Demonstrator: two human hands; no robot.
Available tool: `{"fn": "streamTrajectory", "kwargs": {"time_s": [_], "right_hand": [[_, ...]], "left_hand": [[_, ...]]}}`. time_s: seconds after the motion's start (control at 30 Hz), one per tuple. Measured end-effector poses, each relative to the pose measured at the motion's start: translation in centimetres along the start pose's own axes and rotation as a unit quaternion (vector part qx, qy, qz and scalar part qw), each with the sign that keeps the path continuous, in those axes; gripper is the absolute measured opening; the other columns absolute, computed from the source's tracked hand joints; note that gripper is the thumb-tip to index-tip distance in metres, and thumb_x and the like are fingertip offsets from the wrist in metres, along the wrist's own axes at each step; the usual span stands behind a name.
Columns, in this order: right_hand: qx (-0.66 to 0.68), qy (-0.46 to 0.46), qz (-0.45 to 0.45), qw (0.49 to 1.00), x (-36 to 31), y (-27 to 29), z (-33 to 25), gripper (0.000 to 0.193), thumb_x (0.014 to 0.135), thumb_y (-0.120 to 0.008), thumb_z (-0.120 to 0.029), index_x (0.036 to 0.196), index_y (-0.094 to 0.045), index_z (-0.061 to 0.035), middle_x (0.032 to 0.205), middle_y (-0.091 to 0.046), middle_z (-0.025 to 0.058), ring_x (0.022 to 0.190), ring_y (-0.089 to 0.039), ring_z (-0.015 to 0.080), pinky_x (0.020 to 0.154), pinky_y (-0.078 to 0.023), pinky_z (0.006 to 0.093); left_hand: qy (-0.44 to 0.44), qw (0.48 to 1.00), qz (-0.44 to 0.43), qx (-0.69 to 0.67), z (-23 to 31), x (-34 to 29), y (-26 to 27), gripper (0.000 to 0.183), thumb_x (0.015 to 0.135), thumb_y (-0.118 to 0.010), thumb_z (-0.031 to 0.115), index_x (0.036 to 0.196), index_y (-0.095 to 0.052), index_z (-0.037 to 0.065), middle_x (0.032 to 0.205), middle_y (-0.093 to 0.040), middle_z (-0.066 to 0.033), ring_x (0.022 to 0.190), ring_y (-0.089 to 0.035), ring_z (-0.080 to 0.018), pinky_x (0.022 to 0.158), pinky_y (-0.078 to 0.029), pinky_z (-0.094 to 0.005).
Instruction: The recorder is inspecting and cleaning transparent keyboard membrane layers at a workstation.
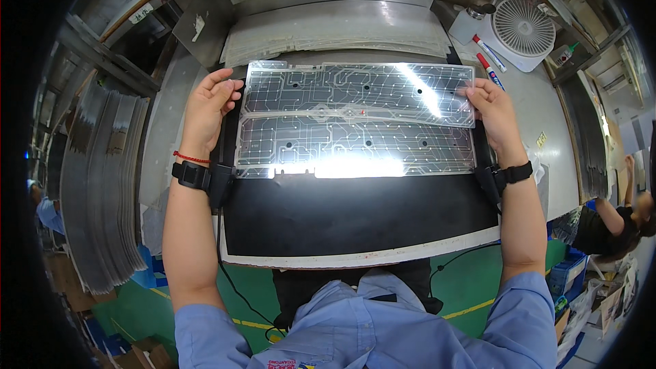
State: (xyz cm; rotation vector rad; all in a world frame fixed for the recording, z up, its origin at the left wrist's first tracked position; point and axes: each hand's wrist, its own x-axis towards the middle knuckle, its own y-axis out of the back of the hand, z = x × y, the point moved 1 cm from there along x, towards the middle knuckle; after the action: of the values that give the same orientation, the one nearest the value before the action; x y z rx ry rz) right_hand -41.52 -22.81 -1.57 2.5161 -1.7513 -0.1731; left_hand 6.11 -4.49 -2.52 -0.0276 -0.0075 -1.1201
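A clear circuit sheet (355, 92) with fine printed traces and dots lies across a black mat (362, 215). A slanting seam divides it into a far and a near part; whether these are two sheets or one folded sheet I cannot tell. At the far part's right edge, my right hand (493, 109) pinches the clear film between thumb and fingers. My left hand (212, 106) is beside the left edge, its fingers curled and thumb drawn in. Whether those fingertips grip the film is unclear. Strong glare covers the near edge and upper right.
Behind the sheet lies a stack of pale flat sheets (335, 31). A white fan (523, 27), two markers (489, 72) and a clear bottle (467, 25) stand or lie at the far right. Tall stacks of thin sheets (102, 184) rise on the left. Another person (611, 222) is at the right.
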Motion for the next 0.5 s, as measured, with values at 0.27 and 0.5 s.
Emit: {"fn": "streamTrajectory", "kwargs": {"time_s": [0.27, 0.5], "right_hand": [[0.060, 0.030, 0.003, 0.998, 0.8, 1.6, 1.6, 0.007, 0.099, -0.054, -0.008, 0.105, -0.057, -0.0054, 0.094, -0.067, 0.0020, 0.072, -0.061, 0.0060, 0.060, -0.045, 0.0188], [0.053, 0.005, 0.003, 0.999, 0.5, 1.3, 1.1, 0.010, 0.100, -0.053, -0.010, 0.108, -0.056, -0.0051, 0.096, -0.064, 0.0024, 0.074, -0.057, 0.0069, 0.064, -0.046, 0.0197]], "left_hand": [[0.037, 0.997, 0.060, -0.016, 0.1, 0.0, -0.6, 0.037, 0.103, -0.051, 0.023, 0.131, -0.051, -0.002, 0.122, -0.064, -0.0139, 0.101, -0.063, -0.0151, 0.090, -0.051, -0.0256], [0.073, 0.996, -0.042, 0.037, 1.0, -0.8, -1.4, 0.024, 0.101, -0.054, 0.025, 0.108, -0.066, 0.006, 0.086, -0.063, 0.0063, 0.072, -0.050, -0.0022, 0.064, -0.038, -0.0181]]}}
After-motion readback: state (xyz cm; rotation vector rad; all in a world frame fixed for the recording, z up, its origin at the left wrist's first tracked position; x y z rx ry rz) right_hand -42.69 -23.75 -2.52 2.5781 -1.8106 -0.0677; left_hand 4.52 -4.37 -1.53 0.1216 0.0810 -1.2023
